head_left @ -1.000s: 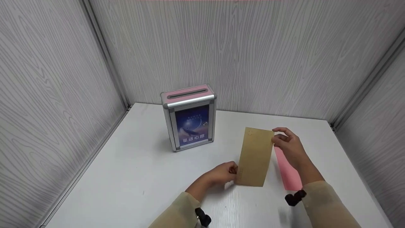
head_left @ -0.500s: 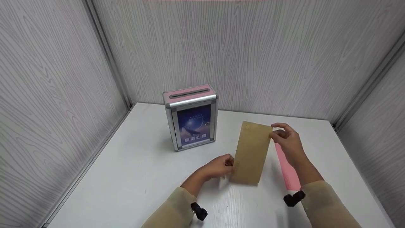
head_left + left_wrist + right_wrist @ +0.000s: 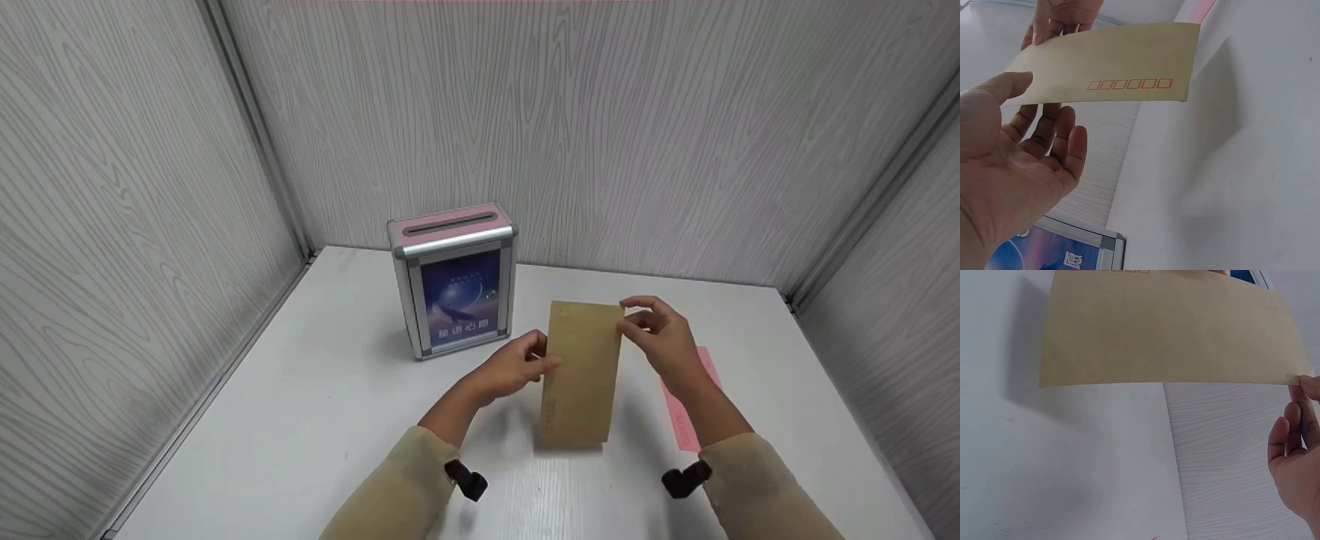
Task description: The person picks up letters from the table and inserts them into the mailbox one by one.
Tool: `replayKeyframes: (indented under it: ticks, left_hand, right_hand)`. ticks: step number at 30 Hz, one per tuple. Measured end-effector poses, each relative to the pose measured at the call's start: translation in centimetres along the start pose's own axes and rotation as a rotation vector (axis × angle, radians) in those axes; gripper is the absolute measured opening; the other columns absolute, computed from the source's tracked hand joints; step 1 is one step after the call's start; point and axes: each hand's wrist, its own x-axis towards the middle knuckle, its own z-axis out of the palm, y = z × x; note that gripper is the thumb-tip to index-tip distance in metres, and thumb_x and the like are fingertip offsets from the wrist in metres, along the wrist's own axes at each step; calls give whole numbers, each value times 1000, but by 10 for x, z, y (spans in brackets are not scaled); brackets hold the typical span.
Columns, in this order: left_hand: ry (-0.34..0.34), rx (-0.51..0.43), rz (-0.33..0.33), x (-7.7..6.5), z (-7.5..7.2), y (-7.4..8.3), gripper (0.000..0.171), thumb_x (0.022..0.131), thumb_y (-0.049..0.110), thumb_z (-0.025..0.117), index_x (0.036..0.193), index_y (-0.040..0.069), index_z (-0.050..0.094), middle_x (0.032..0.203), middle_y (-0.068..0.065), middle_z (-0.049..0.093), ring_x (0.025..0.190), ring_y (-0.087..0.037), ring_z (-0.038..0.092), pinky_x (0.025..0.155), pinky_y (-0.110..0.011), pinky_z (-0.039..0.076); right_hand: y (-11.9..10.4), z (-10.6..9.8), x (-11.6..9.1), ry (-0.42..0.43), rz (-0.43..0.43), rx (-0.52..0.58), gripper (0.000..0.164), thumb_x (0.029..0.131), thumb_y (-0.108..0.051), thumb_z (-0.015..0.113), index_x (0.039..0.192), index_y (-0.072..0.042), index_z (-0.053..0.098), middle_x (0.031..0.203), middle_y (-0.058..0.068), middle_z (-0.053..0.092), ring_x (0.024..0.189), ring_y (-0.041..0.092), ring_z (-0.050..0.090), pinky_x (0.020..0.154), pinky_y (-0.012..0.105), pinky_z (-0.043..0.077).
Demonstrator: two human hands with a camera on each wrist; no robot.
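Observation:
A brown paper envelope [image 3: 581,375] is held upright above the table, its long side vertical. My left hand [image 3: 514,367] pinches its left edge, thumb on the near face and fingers behind. At the upper right corner, my right hand [image 3: 664,337] pinches the paper between thumb and fingers. A row of red outlined boxes runs along one edge of the envelope [image 3: 1129,62] in the left wrist view. Behind and to the left stands a letter box [image 3: 457,285] with a pink top, a slot in it and a blue picture on its front.
A pink envelope [image 3: 686,420] lies on the white table [image 3: 300,420], partly hidden under my right forearm. Grey wood-grain panels [image 3: 585,135] enclose the table at the back and both sides.
The brown envelope has shifted left and stands straighter. My left hand has moved up along its left edge, its thumb now over the near face. My right hand has moved left with the corner.

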Motion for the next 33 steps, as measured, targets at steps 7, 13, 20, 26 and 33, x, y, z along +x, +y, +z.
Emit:
replayKeyframes:
  ticks: [7, 13, 20, 26, 33]
  left_hand:
    - [69, -25, 44, 3, -11, 9, 23, 111, 30, 64, 124, 11, 60, 122, -5, 64, 108, -15, 64, 96, -37, 59]
    - [107, -13, 79, 3, -20, 15, 17, 112, 27, 61, 119, 12, 60, 113, -2, 61, 101, -16, 62, 87, -33, 54]
    - [111, 30, 48, 2, -27, 23, 14, 112, 28, 60, 115, 14, 59, 110, 0, 60, 101, -22, 62, 83, -29, 52]
    - [67, -63, 40, 0, -33, 33, 13, 114, 24, 58, 113, 11, 55, 104, -2, 56, 83, -15, 61, 74, -26, 56]
    - [37, -116, 42, -4, -41, 40, 12, 114, 21, 58, 113, 10, 54, 102, -3, 56, 82, -14, 64, 75, -26, 62]
  right_hand:
    - [-2, 9, -4, -25, -4, -27, 41, 103, -23, 78, 140, -12, 65, 109, 6, 76, 98, 17, 71, 91, 26, 57]
    - [-4, 14, -5, -31, -14, -47, 38, 103, -18, 76, 139, -11, 66, 107, 7, 76, 96, 19, 71, 89, 28, 57]
    - [-7, 17, -7, -44, -24, -7, 40, 103, -15, 76, 142, -14, 64, 105, 5, 75, 97, 19, 70, 89, 24, 57]
    - [-10, 17, -5, -55, -29, 68, 41, 102, -19, 78, 140, -10, 64, 101, -3, 74, 99, 18, 68, 92, 25, 57]
    - [-13, 16, -6, -76, -26, 27, 34, 104, -28, 76, 129, -5, 72, 107, 0, 72, 102, 20, 64, 90, 27, 57]
